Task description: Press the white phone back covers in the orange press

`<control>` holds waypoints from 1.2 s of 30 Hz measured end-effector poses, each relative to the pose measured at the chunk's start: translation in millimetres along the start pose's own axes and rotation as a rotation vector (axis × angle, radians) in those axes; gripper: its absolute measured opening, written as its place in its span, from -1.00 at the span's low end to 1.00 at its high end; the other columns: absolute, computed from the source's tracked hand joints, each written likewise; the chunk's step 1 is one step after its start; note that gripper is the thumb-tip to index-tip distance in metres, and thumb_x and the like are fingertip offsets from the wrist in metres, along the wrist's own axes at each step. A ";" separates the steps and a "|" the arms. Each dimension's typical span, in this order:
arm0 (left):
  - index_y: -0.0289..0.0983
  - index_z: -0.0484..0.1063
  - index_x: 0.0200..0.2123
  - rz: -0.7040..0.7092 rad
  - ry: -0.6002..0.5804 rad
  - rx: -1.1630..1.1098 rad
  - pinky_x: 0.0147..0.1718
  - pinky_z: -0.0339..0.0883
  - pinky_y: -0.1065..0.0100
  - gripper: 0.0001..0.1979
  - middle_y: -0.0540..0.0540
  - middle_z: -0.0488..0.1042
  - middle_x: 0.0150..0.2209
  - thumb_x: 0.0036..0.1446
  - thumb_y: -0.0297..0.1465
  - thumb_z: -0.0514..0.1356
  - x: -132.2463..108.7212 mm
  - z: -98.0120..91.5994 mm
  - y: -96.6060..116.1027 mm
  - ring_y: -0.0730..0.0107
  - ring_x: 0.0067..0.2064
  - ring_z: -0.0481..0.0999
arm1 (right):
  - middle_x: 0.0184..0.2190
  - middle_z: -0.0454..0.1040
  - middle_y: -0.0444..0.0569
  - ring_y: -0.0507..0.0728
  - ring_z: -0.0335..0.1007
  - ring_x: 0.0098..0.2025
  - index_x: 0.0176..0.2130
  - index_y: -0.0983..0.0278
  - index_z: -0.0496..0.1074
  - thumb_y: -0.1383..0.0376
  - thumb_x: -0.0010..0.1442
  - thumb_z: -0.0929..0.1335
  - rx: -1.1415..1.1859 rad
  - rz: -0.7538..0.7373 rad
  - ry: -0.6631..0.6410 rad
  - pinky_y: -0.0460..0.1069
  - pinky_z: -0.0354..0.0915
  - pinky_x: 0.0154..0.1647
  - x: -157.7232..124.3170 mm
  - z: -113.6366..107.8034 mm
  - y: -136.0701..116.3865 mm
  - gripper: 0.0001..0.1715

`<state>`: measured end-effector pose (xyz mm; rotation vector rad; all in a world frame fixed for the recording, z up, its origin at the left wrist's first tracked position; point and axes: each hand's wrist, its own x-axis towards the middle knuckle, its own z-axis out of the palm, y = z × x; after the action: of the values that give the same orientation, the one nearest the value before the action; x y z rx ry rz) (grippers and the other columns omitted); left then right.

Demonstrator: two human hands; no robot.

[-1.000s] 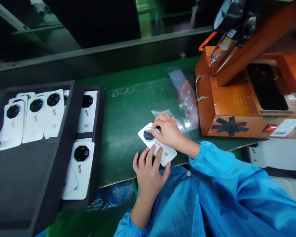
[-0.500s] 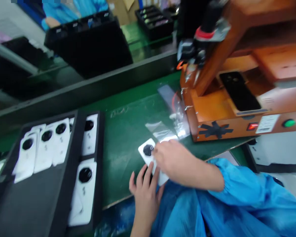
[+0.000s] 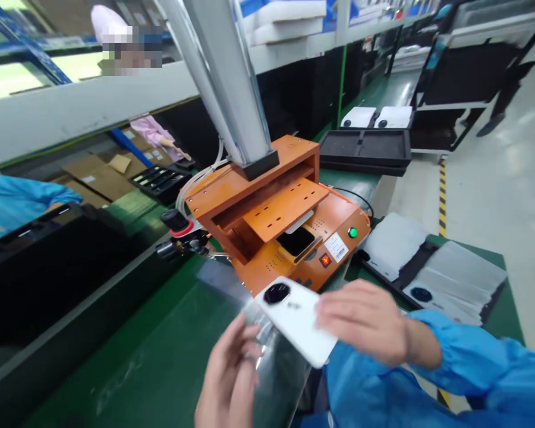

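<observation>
A white phone back cover [image 3: 301, 324] with a round black camera area is raised over the bench, tilted. My right hand [image 3: 365, 321] grips its right edge, thumb hidden. To the lower left of the cover my left hand [image 3: 234, 368] has its fingers apart and slightly curled, close to the camera end. Motion blurs both hands. Beneath the cover lies clear plastic film [image 3: 276, 362]. An orange press [image 3: 267, 208] stands just beyond, with a dark phone-shaped piece [image 3: 297, 239] on its bed under the upper plate.
Right of the press, a black tray [image 3: 386, 276] holds white covers [image 3: 455, 285]. More black trays [image 3: 365, 148] sit farther back. A black air regulator [image 3: 178, 232] juts from the press's left side. Co-workers in blue [image 3: 22, 202] and pink [image 3: 156, 137] are across the bench.
The view has swung right toward the press. The white back cover has been lifted from the bench in my right hand, and my left hand has come off it.
</observation>
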<state>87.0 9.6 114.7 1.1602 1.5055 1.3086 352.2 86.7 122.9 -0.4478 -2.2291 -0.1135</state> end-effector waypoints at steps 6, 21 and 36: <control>-0.27 0.42 0.10 -0.178 -0.245 -0.458 -0.63 0.08 0.54 -0.32 -0.28 0.54 0.06 -0.07 -0.16 0.48 114.2 109.2 53.7 0.42 -0.27 0.56 | 0.02 0.61 0.10 0.20 0.54 0.13 0.10 0.28 0.52 0.50 0.31 0.33 -0.399 0.187 0.137 0.06 0.50 0.00 -60.1 -37.3 51.8 -0.59; -0.21 0.50 0.08 -0.125 0.012 -0.134 -0.16 0.44 0.29 -0.64 -0.13 0.59 0.01 0.33 -0.21 0.11 -5.8 98.1 -16.0 0.18 -0.01 0.56 | 0.06 0.59 0.09 0.15 0.52 0.14 0.06 0.24 0.55 0.36 0.42 0.22 -0.086 0.083 0.020 0.09 0.47 0.04 -0.6 43.8 160.4 -0.62; -0.26 0.28 -0.37 0.629 -0.290 0.615 -0.19 0.12 0.14 -0.85 -0.07 0.38 -0.36 0.22 -0.56 0.02 -34.6 64.1 -49.3 0.28 -0.26 0.31 | -0.01 0.63 -0.07 0.18 0.56 0.06 -0.03 0.18 0.62 0.38 0.37 0.25 -0.059 0.200 -0.453 0.15 0.42 0.12 40.9 34.1 159.8 -0.62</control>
<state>150.8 -10.0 57.4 2.2516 1.4102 0.9918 360.2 255.0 121.0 -0.7903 -2.6089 0.0326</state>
